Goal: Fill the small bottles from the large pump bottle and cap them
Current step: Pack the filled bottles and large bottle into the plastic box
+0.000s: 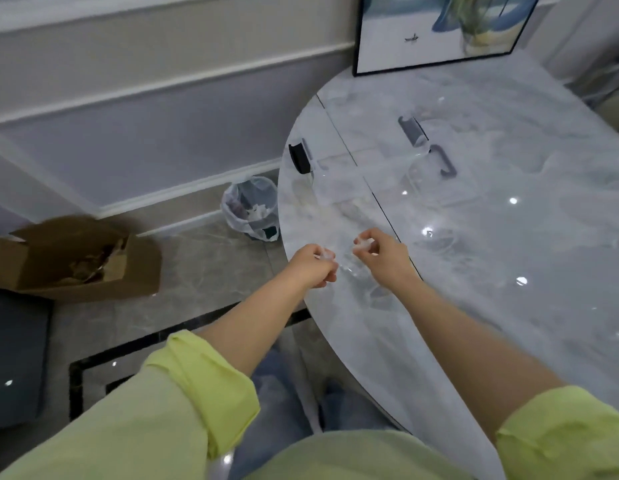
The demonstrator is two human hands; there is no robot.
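Blurred frame, so I note only what holds up. Small clear piece (327,253) pinched at the fingertips of my left hand (313,268); a second small clear piece (363,244) pinched by my right hand (382,259). Whether each is a cap or a small bottle, I cannot tell (too smeared). Both hands have fingers curled in on what they hold. They sit near each other, apart, over the near left edge of the worktop (508,271), the left hand right at the rim.

Between and just below the hands, a faint clear container (353,271) stands on the worktop; shape unclear. Another clear round shape (436,242) lies to the right of my right hand.

Farther back on the marble worktop: two clear jugs. One (315,181) with a black handle (299,157) at the left edge, one (425,174) with a grey handle (443,161) toward the middle. A grey cylinder-like item (412,129) lies behind the second jug. A framed picture (439,32) leans at the far end against the wall.

Rolled yellow-green sleeves (211,386) on both forearms.

On the floor, left of the worktop: a bin (250,207) with a white liner and scraps inside, by the baseboard. Farther left, an open cardboard box (79,261). A dark block (17,358) at the frame's left edge.
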